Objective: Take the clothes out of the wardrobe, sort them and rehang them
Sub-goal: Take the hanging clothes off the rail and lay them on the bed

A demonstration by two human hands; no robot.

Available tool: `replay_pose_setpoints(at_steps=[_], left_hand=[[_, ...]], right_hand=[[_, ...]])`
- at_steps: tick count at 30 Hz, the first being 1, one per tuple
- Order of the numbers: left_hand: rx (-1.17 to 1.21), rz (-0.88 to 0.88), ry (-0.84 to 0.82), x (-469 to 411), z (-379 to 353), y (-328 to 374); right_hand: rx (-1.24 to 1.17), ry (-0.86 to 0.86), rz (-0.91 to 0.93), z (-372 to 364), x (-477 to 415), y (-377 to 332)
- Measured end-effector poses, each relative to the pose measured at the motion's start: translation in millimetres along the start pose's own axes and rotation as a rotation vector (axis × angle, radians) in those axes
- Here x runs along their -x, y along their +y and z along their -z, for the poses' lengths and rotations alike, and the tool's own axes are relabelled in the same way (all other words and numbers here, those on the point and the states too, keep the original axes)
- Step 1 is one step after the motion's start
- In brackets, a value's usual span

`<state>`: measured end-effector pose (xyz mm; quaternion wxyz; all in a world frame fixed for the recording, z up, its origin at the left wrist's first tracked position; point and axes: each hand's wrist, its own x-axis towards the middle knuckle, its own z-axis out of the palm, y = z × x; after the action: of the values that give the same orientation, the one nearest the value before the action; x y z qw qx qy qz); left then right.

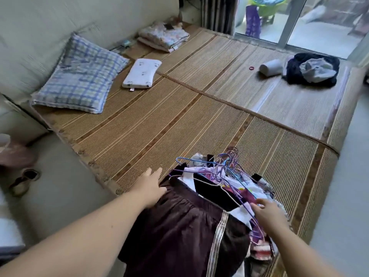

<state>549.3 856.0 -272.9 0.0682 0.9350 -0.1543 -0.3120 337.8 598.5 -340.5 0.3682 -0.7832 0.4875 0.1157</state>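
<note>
A heap of clothes on wire hangers (225,166) lies at the near edge of the bed's bamboo mat (159,120). On top is a dark brown garment (179,222) with a pale striped trim; purple and white patterned pieces (237,182) lie under it to the right. My left hand (149,188) rests flat at the brown garment's left edge, fingers apart. My right hand (269,214) lies on the right side of the heap, fingertips touching a thin hanger wire; whether it grips the wire is not visible.
A blue checked pillow (79,76) and a small white pillow (141,72) lie at the bed's head. Folded floral bedding (163,38) sits in the far corner. A dark clothes pile (313,68) and a white roll (271,67) lie far right. Slippers (24,180) stand on the floor, left.
</note>
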Motion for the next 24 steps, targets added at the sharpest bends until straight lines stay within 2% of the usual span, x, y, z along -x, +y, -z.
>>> replay_pose_setpoints(at_steps=[4,8,11,17,22,24], left_hand=[[0.052,-0.003,0.025,21,-4,-20],[0.138,0.006,0.116,51,19,-47],[0.150,0.018,0.226,85,48,-77],[0.272,0.141,0.531,191,101,-169],[0.235,0.284,0.810,297,136,-249],[0.205,0.321,0.892,327,150,-264]], right_hand=[[0.151,-0.129,0.146,-21,-2,-38],[0.290,-0.159,0.461,-46,22,-120],[0.279,-0.196,0.717,-66,58,-195],[0.307,-0.258,1.237,-122,183,-330],[0.311,-0.278,1.629,-170,319,-400],[0.269,-0.275,1.724,-176,357,-417]])
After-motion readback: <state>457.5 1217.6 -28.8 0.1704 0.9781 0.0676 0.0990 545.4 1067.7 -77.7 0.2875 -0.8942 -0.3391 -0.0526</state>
